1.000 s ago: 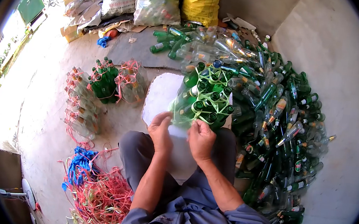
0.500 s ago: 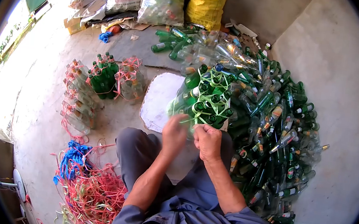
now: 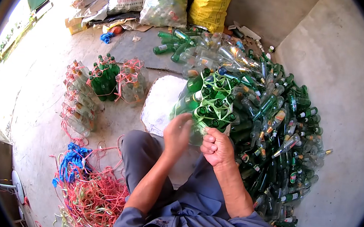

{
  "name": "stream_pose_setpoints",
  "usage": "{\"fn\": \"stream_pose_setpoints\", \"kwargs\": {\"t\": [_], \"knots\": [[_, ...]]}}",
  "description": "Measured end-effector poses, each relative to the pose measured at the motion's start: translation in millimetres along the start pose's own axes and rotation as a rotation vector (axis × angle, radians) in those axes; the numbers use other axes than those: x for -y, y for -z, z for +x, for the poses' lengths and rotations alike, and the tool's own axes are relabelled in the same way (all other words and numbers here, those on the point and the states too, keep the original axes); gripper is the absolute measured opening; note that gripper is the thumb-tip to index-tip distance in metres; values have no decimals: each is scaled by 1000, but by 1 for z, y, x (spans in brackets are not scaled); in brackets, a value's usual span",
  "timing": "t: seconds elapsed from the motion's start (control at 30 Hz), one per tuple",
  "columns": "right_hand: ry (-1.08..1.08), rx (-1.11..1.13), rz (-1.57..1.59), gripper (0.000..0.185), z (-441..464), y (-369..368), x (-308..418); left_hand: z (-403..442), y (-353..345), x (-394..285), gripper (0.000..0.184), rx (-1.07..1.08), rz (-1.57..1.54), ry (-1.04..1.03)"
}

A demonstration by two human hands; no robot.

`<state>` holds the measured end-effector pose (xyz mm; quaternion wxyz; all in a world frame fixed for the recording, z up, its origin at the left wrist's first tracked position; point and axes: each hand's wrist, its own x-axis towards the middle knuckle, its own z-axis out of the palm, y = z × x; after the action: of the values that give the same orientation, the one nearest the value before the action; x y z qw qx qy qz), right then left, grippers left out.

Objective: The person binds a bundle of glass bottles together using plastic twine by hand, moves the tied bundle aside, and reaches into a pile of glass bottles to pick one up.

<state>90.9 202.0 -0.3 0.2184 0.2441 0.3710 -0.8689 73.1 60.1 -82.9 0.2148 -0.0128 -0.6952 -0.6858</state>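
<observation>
Green twine (image 3: 219, 112) laces round the necks of a bundle of upright green bottles (image 3: 205, 91) on a white board (image 3: 159, 105). Close in front of the bundle, my right hand (image 3: 218, 148) is closed in a pinch on the twine's loose end, its fingers turned up. My left hand (image 3: 177, 134) is just to the left, at the near left corner of the bundle; motion blurs its fingers, and I cannot make out what they hold.
Loose bottles (image 3: 276, 121) are heaped at the right. Tied bottle bundles (image 3: 105, 77) stand at the left, above a tangle of red twine (image 3: 96, 197) and blue strips (image 3: 74, 162). Full sacks, one yellow (image 3: 210, 8), line the back wall.
My two hands were side by side at the twine; my left hand has moved a little right and down. My right hand has shifted right and turned its fingers upward.
</observation>
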Motion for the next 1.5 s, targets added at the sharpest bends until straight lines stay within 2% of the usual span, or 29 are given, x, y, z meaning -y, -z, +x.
{"fn": "stream_pose_setpoints", "kwargs": {"t": [0.2,0.4,0.5,0.6,0.67,0.9,1.1,1.2,1.4,1.5], "knots": [[18,-14,34,14,-6,-10,-1,1,0,-17,35,47,213,-44],[76,-26,-60,11,-12,-13,1,3,1,-26,52,129,207,-98],[97,-27,-102,11,-13,-15,4,9,3,-32,55,155,229,-55],[83,0,-117,11,-12,-12,10,15,4,-23,57,209,311,-149],[73,-11,-111,11,-15,-15,13,16,4,-23,60,214,335,-140],[159,-33,-187,12,-15,-13,1,17,1,-24,71,222,404,-265],[174,-41,-271,12,-14,-19,8,29,4,-41,69,365,712,-308],[124,-38,-257,13,-15,-15,18,30,5,-34,66,353,652,-350],[77,-6,-64,13,-16,-23,32,33,2,-27,64,330,514,-332],[94,-16,-79,13,-17,-29,36,32,1,-30,64,322,482,-282]]}}
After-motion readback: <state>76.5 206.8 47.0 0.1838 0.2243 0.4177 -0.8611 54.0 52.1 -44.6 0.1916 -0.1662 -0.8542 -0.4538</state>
